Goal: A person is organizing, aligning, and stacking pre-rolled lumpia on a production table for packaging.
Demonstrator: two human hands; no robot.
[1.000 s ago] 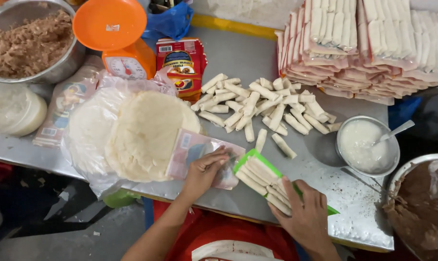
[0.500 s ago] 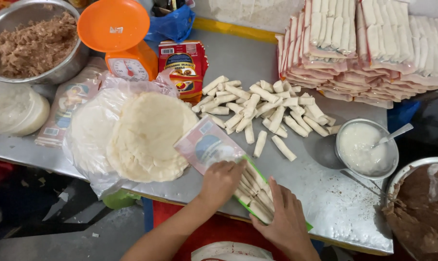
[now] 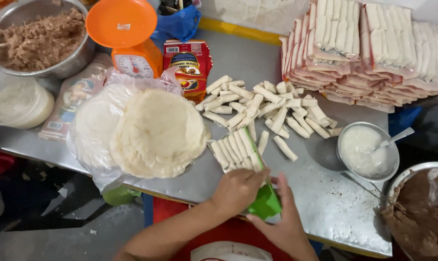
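Note:
My left hand [image 3: 236,191] and my right hand [image 3: 282,220] both grip a green tray [image 3: 263,203] at the near table edge. A row of several pale uncooked spring rolls [image 3: 233,150] lies on it, pointing away from me. Just beyond lies a loose pile of the same rolls [image 3: 262,104] on the steel table [image 3: 335,203]. To the left a stack of round white wrappers [image 3: 158,133] rests on clear plastic.
An orange kitchen scale [image 3: 127,41] and a red packet [image 3: 187,65] stand at the back. A steel bowl of brown filling [image 3: 38,41] is far left, a small bowl of white paste with a spoon [image 3: 366,150] right, packed roll trays [image 3: 368,48] stacked behind it.
My left hand has let go of the clear plastic bag, which is gone from view. Both hands now hold the green tray, turned so the rolls point away.

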